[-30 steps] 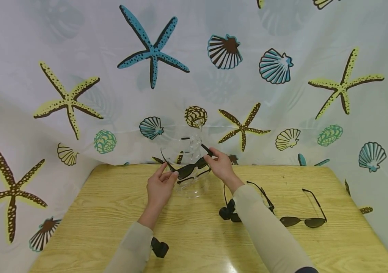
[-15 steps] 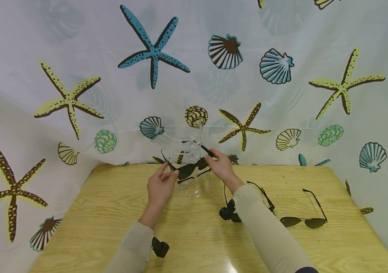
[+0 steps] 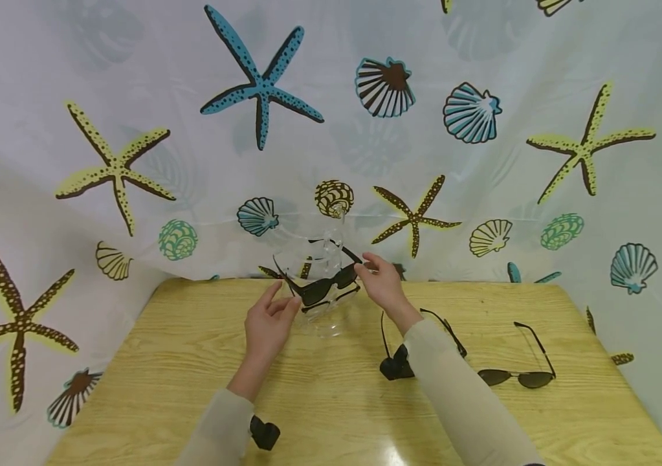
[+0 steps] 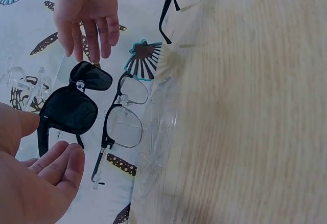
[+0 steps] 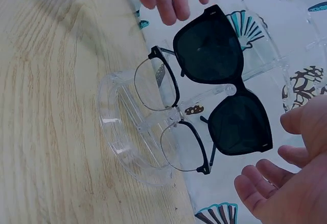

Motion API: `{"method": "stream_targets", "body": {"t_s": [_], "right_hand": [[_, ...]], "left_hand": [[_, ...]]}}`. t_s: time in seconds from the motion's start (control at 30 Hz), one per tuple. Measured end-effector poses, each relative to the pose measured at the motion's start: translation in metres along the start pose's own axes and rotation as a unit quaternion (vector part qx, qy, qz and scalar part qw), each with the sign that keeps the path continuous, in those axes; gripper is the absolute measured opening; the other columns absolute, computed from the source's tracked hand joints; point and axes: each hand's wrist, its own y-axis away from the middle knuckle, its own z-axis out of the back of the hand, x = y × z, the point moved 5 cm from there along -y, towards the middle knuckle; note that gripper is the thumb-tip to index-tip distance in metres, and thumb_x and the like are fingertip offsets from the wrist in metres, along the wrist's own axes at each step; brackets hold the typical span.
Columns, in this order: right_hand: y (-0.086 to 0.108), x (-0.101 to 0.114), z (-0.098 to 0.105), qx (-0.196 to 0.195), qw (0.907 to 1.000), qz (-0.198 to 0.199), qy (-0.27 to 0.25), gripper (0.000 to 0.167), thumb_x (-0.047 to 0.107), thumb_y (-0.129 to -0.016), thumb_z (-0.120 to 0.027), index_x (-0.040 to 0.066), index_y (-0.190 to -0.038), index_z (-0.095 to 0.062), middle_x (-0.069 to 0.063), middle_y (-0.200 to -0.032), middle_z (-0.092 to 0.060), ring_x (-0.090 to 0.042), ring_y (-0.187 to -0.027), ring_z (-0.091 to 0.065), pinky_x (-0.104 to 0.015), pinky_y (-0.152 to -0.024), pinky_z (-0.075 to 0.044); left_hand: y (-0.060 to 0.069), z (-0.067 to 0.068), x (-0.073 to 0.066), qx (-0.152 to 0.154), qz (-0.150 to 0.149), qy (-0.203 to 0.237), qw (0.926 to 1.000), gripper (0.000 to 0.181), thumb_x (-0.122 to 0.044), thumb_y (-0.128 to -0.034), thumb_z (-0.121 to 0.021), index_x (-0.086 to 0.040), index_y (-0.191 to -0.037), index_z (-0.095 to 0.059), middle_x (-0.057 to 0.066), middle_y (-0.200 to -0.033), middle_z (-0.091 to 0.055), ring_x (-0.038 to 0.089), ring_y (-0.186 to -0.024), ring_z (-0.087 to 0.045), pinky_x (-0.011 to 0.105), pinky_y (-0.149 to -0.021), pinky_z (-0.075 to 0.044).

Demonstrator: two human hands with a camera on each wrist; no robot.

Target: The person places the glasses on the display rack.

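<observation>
Black sunglasses [image 3: 316, 292] sit tilted on a clear display stand [image 5: 108, 121], their bridge resting on its peg. Lower on the same stand hang clear-lensed glasses [image 5: 172, 81] with black brow bars. My left hand [image 3: 269, 323] is beside the sunglasses' left end, thumb and fingers parted around the temple; the right wrist view shows its fingertips just off the frame. At the other end is my right hand [image 3: 383, 285], its loosely bent fingers apart from the sunglasses [image 5: 209, 52]. Neither hand grips anything. Much of the transparent stand is hard to make out in the head view.
On the wooden table [image 3: 191, 362], thin-framed sunglasses [image 3: 534, 380] lie at the right with a temple raised. Another pair of glasses [image 3: 450, 329] is partly hidden by my right sleeve. A patterned curtain [image 3: 331, 142] hangs behind the stand.
Both hands have let go of the sunglasses and drawn slightly apart, the left hand leftward and the right hand rightward. The sunglasses stay on the stand.
</observation>
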Motion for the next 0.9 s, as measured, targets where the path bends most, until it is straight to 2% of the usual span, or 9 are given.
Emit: {"method": "stream_targets", "body": {"t_s": [0.23, 0.4, 0.57, 0.7, 0.9], "right_hand": [[0.023, -0.004, 0.020, -0.031, 0.9994, 0.013, 0.013, 0.046, 0.028, -0.109, -0.058, 0.009, -0.151, -0.057, -0.019, -0.144, -0.062, -0.039, -0.133, -0.059, -0.055, -0.106, -0.052], [0.044, -0.013, 0.043, -0.041, 0.9989, -0.008, -0.023, 0.042, 0.027, -0.111, -0.055, 0.009, -0.149, -0.059, -0.019, -0.144, -0.062, -0.039, -0.130, -0.061, -0.053, -0.104, -0.054], [0.065, -0.024, 0.071, -0.051, 0.9970, -0.021, -0.054, 0.042, 0.026, -0.113, -0.052, 0.009, -0.151, -0.057, -0.021, -0.144, -0.061, -0.040, -0.127, -0.060, -0.046, -0.100, -0.056], [0.085, -0.036, 0.091, -0.064, 0.9966, -0.031, -0.040, 0.044, 0.027, -0.113, -0.052, 0.009, -0.152, -0.057, -0.021, -0.145, -0.061, -0.037, -0.127, -0.061, -0.042, -0.099, -0.056], [0.114, -0.052, 0.115, -0.078, 0.9958, -0.049, -0.008, 0.045, 0.029, -0.112, -0.052, 0.008, -0.152, -0.056, -0.021, -0.150, -0.058, -0.037, -0.130, -0.060, -0.050, -0.106, -0.054]], "left_hand": [[0.015, 0.002, 0.003, 0.011, -0.002, 0.005, 0.9999, 0.059, -0.020, -0.1017, -0.073, -0.010, -0.156, -0.053, 0.021, -0.115, -0.078, 0.033, -0.105, -0.077, 0.012, -0.075, -0.054], [0.031, -0.001, 0.001, 0.008, -0.012, 0.006, 0.9999, 0.053, -0.019, -0.1020, -0.073, -0.008, -0.152, -0.057, 0.022, -0.114, -0.078, 0.033, -0.102, -0.078, 0.013, -0.073, -0.054], [0.043, -0.017, -0.001, 0.028, -0.027, 0.011, 0.9992, 0.048, -0.018, -0.1027, -0.071, -0.005, -0.148, -0.060, 0.021, -0.109, -0.078, 0.036, -0.100, -0.078, 0.018, -0.070, -0.054], [0.051, -0.032, -0.003, 0.065, -0.035, 0.004, 0.9973, 0.045, -0.018, -0.1029, -0.071, -0.005, -0.145, -0.062, 0.018, -0.109, -0.079, 0.031, -0.100, -0.077, 0.020, -0.077, -0.055], [0.062, -0.052, -0.004, 0.111, -0.045, -0.002, 0.9928, 0.035, -0.021, -0.1033, -0.071, -0.010, -0.136, -0.070, 0.013, -0.110, -0.079, 0.025, -0.103, -0.076, 0.027, -0.087, -0.058]]}}
